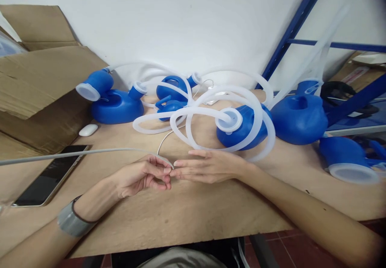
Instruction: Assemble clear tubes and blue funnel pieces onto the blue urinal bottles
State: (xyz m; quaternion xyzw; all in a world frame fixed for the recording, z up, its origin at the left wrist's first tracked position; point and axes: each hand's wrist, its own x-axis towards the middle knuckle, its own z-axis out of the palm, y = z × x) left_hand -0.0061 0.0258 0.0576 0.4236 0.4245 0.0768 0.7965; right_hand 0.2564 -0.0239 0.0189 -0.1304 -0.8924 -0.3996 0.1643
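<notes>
The grey cord (105, 151) is pinched in the left hand (143, 176) at the table's (181, 215) middle; the right hand (212, 166) extends fingers beside it, grip unclear. A loose pinch could let it slip left across the phone (50, 177).

Lighting was bright, diffuse, white wall (187, 27) glowed at twelve o'clock, left hand (138, 175) looked fairly sharp, floor (291, 250) sat dim at five, clear hose (325, 45) blurred at two, edges stretched, far corner there darkened
</notes>
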